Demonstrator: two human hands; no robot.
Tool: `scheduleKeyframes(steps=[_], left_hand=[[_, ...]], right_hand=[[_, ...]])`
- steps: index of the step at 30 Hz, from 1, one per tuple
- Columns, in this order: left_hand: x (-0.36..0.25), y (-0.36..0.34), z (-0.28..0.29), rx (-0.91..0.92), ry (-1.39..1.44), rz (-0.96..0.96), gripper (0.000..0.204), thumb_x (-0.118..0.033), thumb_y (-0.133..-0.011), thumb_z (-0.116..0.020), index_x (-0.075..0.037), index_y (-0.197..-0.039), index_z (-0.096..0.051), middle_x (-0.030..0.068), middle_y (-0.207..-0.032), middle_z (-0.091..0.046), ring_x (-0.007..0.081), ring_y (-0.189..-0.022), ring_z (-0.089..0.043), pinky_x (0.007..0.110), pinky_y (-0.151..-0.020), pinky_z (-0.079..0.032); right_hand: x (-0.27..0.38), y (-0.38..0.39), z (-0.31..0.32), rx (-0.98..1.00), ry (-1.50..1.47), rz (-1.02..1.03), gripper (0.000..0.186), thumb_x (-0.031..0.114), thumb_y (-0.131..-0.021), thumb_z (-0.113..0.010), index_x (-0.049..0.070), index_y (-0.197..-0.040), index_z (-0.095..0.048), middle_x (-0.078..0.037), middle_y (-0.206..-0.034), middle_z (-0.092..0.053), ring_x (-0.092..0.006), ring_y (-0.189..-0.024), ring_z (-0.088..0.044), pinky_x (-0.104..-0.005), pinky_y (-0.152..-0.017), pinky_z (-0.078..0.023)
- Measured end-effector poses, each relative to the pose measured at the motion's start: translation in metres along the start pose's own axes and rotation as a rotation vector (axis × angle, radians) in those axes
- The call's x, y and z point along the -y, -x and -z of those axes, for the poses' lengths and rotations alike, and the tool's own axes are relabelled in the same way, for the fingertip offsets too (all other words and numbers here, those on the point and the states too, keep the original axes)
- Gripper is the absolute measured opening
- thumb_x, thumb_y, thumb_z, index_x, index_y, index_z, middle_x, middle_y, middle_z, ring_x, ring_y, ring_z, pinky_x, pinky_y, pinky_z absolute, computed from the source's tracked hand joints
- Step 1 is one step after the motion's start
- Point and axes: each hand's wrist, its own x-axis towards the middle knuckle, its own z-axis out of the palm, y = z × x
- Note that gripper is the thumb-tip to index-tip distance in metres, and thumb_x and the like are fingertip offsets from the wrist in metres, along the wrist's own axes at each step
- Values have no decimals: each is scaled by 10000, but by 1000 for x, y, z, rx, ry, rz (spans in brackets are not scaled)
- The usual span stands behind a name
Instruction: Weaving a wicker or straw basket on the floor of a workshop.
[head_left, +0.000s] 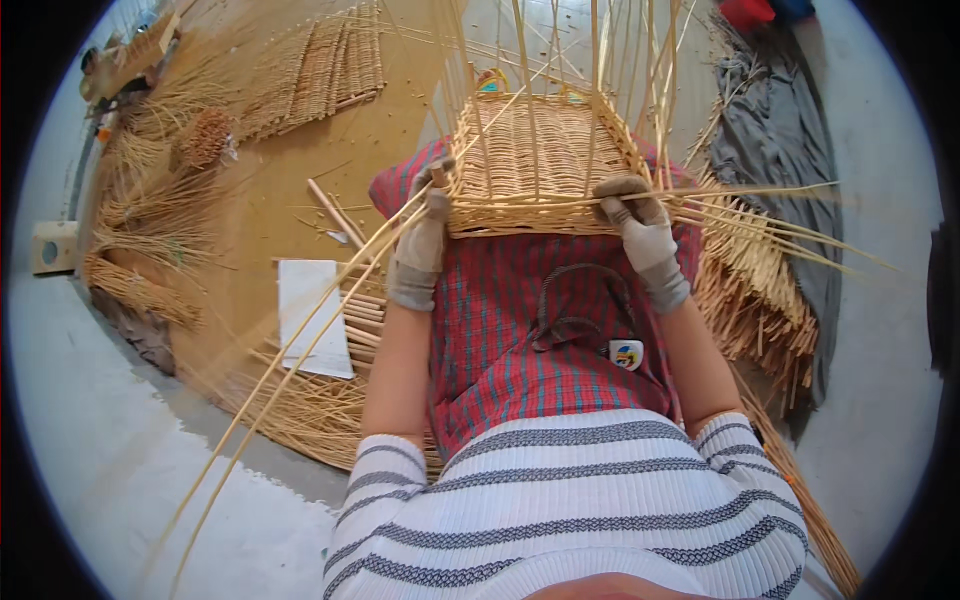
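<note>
A woven wicker basket (540, 150) with tall upright rods rests on a red checked cloth (500, 330) over my lap, its base facing me. My left hand (422, 235), in a grey glove, is closed at the front left corner, around a short wooden peg (437, 175) and long pale rods (320, 305) stretching down to the lower left. My gloved right hand (642, 230) grips the front edge near the right corner, fingers on a weaving rod (740, 190) that runs out rightward among several loose ones.
A woven panel (335, 70) and bundles of rods (150, 280) lie at left on a brown board (250, 200), with a white sheet (312, 315) and thicker sticks (360, 325) nearer me. Another bundle (760, 300) and grey fabric (770, 160) lie at right.
</note>
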Motion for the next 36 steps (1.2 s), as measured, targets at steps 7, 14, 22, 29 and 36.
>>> scheduleKeyframes(steps=[7,14,22,29,36], left_hand=[[1,5,-18,-102,-159,35,427,-78,-820,-811,-69,-1139,-527,16,-1092,-568,105,-936,-571,247,-854,-520],[28,-1,-20,-335,-108,-148,374,-143,-818,-829,-47,-1067,-567,61,-1152,-558,124,-937,-576,265,-845,-511],[-3,42,-59,-465,-283,-302,442,-15,-877,-724,-60,-1229,-461,46,-1054,-564,154,-937,-579,282,-838,-501],[-7,12,-98,54,-807,-63,232,-179,-994,-599,-43,-1179,-574,90,-1091,-656,111,-619,-640,261,-515,-526],[-11,-1,-106,50,-418,536,284,-292,-936,-695,-27,-1029,-652,36,-755,-652,105,-544,-638,257,-468,-511]], right_hand=[[23,-49,-53,-28,289,420,161,-53,-898,-647,-4,-1051,-640,-73,-978,-692,-132,-895,-655,-255,-770,-553],[95,-123,-183,184,491,781,329,142,-920,-630,30,-1229,-634,-138,-1357,-551,-226,-1111,-615,-406,-921,-517],[-6,11,-1,-148,45,307,317,270,-1080,-398,62,-1318,-420,-131,-1025,-672,-235,-891,-692,-367,-748,-585],[49,-17,-25,-193,202,12,178,175,-1056,-446,109,-1220,-463,-100,-1011,-691,-239,-949,-709,-287,-599,-565],[89,-85,-50,37,376,655,575,31,-970,-484,88,-1511,-298,-107,-1029,-677,-217,-963,-661,-367,-874,-515]])
